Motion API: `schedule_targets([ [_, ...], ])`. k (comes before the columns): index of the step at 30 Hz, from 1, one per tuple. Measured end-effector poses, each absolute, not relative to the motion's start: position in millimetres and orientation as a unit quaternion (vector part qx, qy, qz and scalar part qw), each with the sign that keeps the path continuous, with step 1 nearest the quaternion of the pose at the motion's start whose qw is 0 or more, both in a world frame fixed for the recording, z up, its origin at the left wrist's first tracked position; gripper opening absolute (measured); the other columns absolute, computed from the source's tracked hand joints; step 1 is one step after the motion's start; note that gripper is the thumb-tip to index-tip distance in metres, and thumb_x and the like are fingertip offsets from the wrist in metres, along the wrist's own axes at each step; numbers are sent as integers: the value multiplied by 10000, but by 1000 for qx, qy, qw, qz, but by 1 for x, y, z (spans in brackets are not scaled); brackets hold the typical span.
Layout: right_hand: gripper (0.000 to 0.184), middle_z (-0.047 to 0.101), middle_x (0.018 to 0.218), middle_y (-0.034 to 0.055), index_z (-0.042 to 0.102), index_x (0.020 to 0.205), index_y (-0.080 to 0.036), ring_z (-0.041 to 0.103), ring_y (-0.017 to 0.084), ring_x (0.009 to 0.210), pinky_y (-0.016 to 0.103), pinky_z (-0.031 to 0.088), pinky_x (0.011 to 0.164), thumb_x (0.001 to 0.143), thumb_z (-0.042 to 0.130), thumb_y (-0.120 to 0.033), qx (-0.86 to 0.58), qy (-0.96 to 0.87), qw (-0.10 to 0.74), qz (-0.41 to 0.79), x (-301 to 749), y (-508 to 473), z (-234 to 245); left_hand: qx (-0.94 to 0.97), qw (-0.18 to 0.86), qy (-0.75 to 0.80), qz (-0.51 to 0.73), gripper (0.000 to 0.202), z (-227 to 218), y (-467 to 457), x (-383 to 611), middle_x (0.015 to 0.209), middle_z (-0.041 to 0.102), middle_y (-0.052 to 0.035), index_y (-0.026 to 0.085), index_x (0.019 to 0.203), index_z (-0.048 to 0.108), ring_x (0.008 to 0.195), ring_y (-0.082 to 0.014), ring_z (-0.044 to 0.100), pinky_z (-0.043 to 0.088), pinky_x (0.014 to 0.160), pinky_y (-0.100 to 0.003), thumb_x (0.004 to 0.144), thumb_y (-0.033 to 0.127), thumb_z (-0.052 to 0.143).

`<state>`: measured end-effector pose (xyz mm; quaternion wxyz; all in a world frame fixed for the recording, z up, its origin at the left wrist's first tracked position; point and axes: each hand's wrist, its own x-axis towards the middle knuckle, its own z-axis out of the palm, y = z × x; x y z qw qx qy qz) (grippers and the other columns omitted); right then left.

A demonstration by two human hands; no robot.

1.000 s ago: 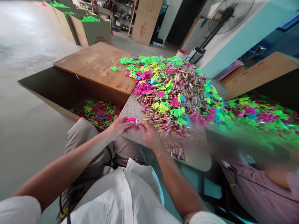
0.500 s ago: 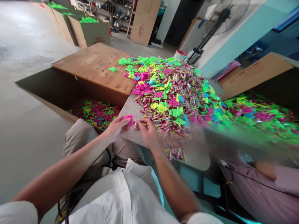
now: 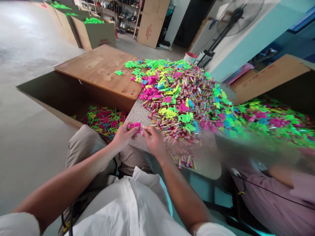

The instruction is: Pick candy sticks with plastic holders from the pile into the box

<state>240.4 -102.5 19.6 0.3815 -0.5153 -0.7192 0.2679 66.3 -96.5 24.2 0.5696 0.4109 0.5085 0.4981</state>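
Between the thumb and fingers of my left hand (image 3: 124,135) is a small pink plastic piece (image 3: 136,126) with slots, held over the near corner of the speckled tabletop (image 3: 136,113). My right hand (image 3: 154,139) pinches a small printed tube (image 3: 142,131) right beside it; whether the two touch I cannot tell. To the right of my hands lie many loose tubes with red ends (image 3: 169,131). Behind them rises a heap of tubes (image 3: 197,82) mixed with green, pink, yellow and blue plastic pieces (image 3: 170,113).
A deep carton (image 3: 44,98) at my left holds finished-looking coloured pieces (image 3: 105,119). Beyond it lies a wooden board (image 3: 98,68). At right, a co-worker's blurred arm (image 3: 246,147) crosses the table edge by another carton (image 3: 268,77). A fan (image 3: 236,16) stands behind.
My right hand has shifted slightly left, bringing the tube closer to the pink piece. My left hand has tilted the pink piece a little.
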Motion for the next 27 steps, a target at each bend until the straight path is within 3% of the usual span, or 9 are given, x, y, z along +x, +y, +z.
schedule_targets([
  [5,196,737,1060,104,675,1077,-227,697,238,1021,387,533,944,1009,516,-319,-515,-726,387,240,240,-103,13,432,539,522,500,337,25,-99,68,656,661,2,169,885,686,582,-129,621,484,551,-223,767,459,812],
  [12,168,731,852,18,641,1017,-223,733,178,791,310,574,780,962,602,-377,-511,-642,399,410,244,-99,15,381,597,505,494,395,18,-97,63,649,669,-16,146,869,719,556,-131,593,476,529,-243,709,482,851],
  [21,217,725,805,8,643,1000,-207,717,165,755,305,568,775,949,612,-415,-511,-607,386,471,233,-96,20,271,687,495,458,401,9,-92,52,714,700,-35,135,862,744,574,-108,588,469,539,-222,628,411,917],
  [24,259,740,881,14,650,1086,-210,719,159,776,308,568,793,960,598,-431,-502,-598,379,497,232,-93,16,259,700,490,451,371,13,-85,40,738,703,-44,126,880,753,583,-103,596,478,533,-210,634,347,921],
  [27,364,750,989,15,581,1300,-245,713,150,772,298,566,765,990,550,-434,-497,-601,378,500,236,-86,7,258,695,483,466,342,14,-75,21,734,692,-40,124,899,750,580,-103,597,491,536,-212,663,318,903],
])
